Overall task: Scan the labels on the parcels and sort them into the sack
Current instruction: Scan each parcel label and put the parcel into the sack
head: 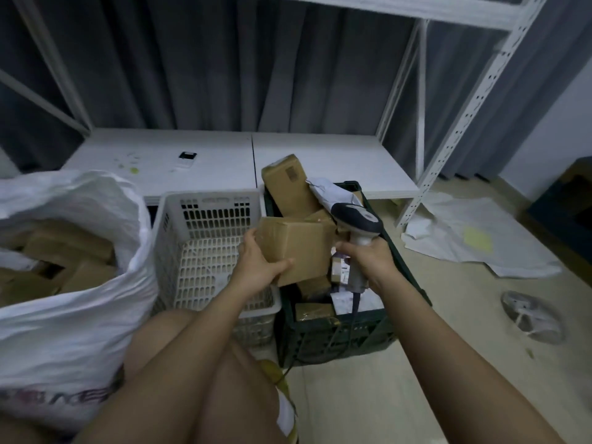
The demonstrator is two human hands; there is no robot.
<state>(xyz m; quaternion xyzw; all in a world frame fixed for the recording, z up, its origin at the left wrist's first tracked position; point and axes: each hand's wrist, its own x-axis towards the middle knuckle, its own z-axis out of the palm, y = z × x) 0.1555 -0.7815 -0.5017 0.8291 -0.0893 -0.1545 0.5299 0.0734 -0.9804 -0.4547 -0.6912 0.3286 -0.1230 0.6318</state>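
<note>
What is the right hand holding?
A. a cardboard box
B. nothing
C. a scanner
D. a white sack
C. The right hand grips the scanner by its handle, above the dark crate, while the left hand holds the cardboard box.

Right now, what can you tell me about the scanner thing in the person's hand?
The scanner is a handheld gun-shaped one, plastic by its look, with a dark and pale grey head and a lighter handle. The right hand grips the handle, fingers curled round it, holding it upright over the dark green crate. Its head points left toward the cardboard box in the left hand. A dark cable hangs from the handle's bottom.
</note>
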